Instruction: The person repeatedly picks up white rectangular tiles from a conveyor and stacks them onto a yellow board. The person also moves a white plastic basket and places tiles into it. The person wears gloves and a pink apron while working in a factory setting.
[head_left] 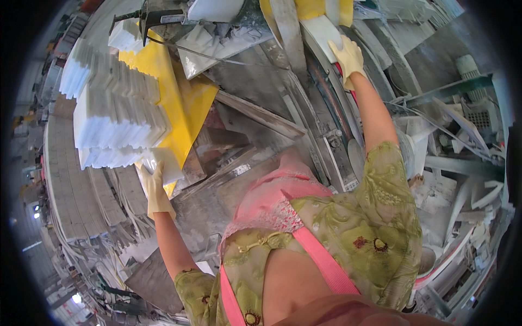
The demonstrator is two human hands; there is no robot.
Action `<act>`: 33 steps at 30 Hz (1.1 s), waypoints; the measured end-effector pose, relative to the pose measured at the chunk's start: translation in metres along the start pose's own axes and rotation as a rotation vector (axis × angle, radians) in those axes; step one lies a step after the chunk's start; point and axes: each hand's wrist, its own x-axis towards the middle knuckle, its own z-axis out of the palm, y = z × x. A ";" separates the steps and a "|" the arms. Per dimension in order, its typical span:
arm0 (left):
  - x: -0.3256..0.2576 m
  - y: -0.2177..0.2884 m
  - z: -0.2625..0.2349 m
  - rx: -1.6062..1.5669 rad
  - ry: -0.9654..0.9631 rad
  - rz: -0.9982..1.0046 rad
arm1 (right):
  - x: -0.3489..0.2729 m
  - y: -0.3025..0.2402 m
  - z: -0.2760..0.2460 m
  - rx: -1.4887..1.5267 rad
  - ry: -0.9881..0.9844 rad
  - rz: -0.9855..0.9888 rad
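Observation:
My left hand (155, 191), in a cream rubber glove, is at the near end of several rows of thin white tiles (117, 117). Its thumb and fingers close on the lower edge of a white tile (169, 162) there; part of the grip is hidden. Reaching far forward, my right hand (349, 57), gloved alike, has its fingers spread on the near end of a long white slab (321, 33). That slab lies along a narrow machine track (326, 92). Under the tiles spreads a yellow sheet (185, 108).
Broken white pieces (201, 43) lie on a board at the far side, crossed by a thin dark cable (228, 61). A dark clamp-like metal arm (157, 19) stands beyond the tiles. Wooden planks (261, 111) lie between my arms. Scrap, grey plates and a green beam (451, 89) crowd the right.

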 end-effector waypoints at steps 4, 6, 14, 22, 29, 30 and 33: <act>-0.009 0.012 -0.001 -0.122 0.021 -0.075 | 0.051 -0.035 0.027 -0.117 -0.111 0.082; -0.012 0.017 -0.001 -0.146 -0.004 -0.116 | 0.069 -0.050 0.040 -0.142 -0.113 0.117; -0.029 0.033 0.000 -0.299 -0.037 -0.124 | 0.065 -0.036 0.075 -0.153 0.088 -0.052; 0.012 -0.025 -0.008 -0.084 0.022 -0.045 | -0.010 -0.004 0.002 -0.139 -0.167 -0.080; 0.001 0.004 0.001 -0.165 -0.003 -0.046 | -0.115 0.063 -0.041 -0.237 -0.178 -0.234; -0.005 0.014 0.002 -0.192 -0.021 -0.034 | -0.120 0.075 -0.044 -0.170 -0.231 -0.251; -0.021 0.036 0.003 -0.238 -0.078 -0.055 | -0.124 0.107 -0.075 0.230 -0.419 -0.210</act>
